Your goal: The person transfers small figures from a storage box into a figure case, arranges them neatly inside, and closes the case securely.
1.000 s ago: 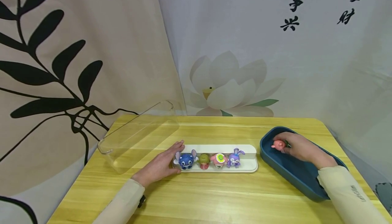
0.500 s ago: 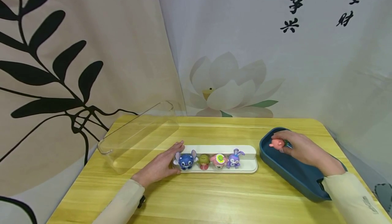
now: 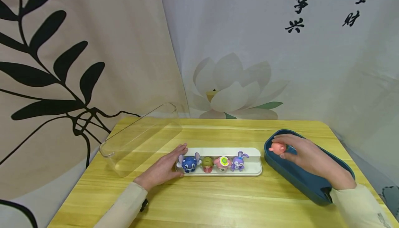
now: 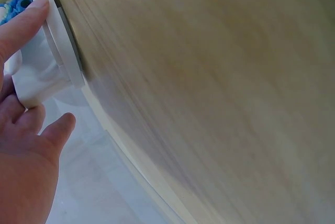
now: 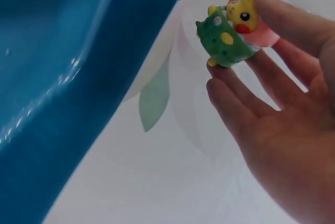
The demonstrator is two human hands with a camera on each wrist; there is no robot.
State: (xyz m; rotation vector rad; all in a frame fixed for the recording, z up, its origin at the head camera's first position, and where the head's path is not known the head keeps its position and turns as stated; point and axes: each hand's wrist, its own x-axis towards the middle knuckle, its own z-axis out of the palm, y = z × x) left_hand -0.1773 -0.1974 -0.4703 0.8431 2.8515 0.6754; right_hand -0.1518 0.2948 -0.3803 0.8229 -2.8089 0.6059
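Note:
My right hand (image 3: 307, 155) pinches a small toy figurine (image 5: 230, 38) between thumb and fingers; it has a pink hood, a yellow face and a green body. In the head view it is over the far left end of a dark blue tray (image 3: 294, 183). At the table's middle lies a long white display base (image 3: 205, 150), its left end held by my left hand (image 3: 165, 165), thumb at the front edge and fingers behind. On the base, left to right, stand a blue big-eared figurine (image 3: 189, 164), an olive-green one (image 3: 207, 164), a pink one (image 3: 223, 164) and a purple rabbit (image 3: 238, 163).
A clear plastic cover (image 3: 141, 138) lies slantwise at the table's back left, beyond my left hand. Behind the wooden table (image 3: 218, 200) hangs a printed cloth (image 3: 124, 47). The blue tray's raised wall stands right of the white base.
My right hand has risen slightly and shifted left with the pink-hooded figurine, nearer the tray's left wall. The left hand and the row of figurines have stayed in place.

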